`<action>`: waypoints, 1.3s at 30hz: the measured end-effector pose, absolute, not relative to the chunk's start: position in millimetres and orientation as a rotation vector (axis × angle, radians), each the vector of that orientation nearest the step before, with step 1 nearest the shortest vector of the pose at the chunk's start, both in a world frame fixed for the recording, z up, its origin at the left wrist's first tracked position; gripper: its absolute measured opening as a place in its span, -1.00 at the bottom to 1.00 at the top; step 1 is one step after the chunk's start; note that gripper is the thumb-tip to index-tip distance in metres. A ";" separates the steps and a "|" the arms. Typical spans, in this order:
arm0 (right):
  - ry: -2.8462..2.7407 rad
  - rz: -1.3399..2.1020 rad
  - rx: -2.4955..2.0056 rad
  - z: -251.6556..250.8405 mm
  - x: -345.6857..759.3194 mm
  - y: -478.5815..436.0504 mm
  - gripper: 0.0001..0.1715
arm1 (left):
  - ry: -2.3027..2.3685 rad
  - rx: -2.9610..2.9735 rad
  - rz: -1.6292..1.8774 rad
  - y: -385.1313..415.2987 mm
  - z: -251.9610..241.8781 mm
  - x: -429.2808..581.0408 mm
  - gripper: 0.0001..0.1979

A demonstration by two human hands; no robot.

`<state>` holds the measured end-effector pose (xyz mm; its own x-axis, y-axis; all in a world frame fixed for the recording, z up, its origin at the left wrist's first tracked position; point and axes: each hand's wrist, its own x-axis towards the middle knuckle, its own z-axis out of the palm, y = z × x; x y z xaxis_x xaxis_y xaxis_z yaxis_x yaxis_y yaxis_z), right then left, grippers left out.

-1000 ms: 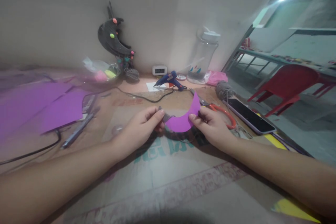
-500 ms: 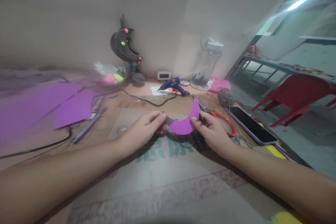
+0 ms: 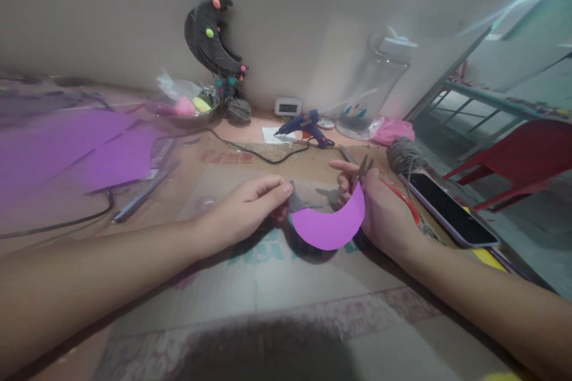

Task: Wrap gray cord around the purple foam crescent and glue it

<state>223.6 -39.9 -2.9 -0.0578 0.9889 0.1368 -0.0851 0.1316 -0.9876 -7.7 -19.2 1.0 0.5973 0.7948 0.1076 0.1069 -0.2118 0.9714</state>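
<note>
A purple paper crescent [image 3: 328, 229] hangs between my hands, its left tip covered with grey material [image 3: 300, 199]. My left hand [image 3: 263, 197] is closed, pinching that grey tip between thumb and fingers. My right hand [image 3: 379, 202] is closed around small dark scissors [image 3: 364, 169], mostly hidden in the palm. Their short blades point up, slightly apart, right by the crescent's right tip. The index finger of this hand sticks out to the left. Behind it on the table lies a larger pair of scissors with orange-red handles [image 3: 404, 199].
A blue glue gun [image 3: 304, 126] rests by a small clock [image 3: 287, 107]. Further right are a clear bottle [image 3: 373, 89], grey yarn [image 3: 404, 156] and a phone [image 3: 451, 209]. Purple sheets [image 3: 116, 158] lie left. A dark decorated crescent [image 3: 208, 36] hangs against the wall above a bowl [image 3: 192, 110].
My right hand has let go of the crescent's right side and turned, bringing the small scissors' blades up by its tip. My left hand still pinches the grey end. The view has tilted down.
</note>
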 end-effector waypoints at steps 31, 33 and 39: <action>-2.467 -0.114 -0.923 5.0 220.6 -62.4 -0.57 | 0.856 1.914 0.654 -24.8 5.1 -7.1 -0.76; -2.502 -0.169 -0.873 4.2 221.0 -62.8 -0.59 | 0.858 1.915 0.639 -24.9 5.0 -6.7 -0.75; -2.543 -0.265 -0.886 2.7 220.3 -61.8 -0.60 | 0.847 1.798 0.592 -24.7 3.1 -5.1 -0.75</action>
<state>220.3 -61.8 2.7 -0.7018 0.5457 0.4579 0.6282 0.7771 0.0368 -5.1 -24.7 3.1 0.6322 0.7748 0.0087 0.2751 -0.2349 0.9323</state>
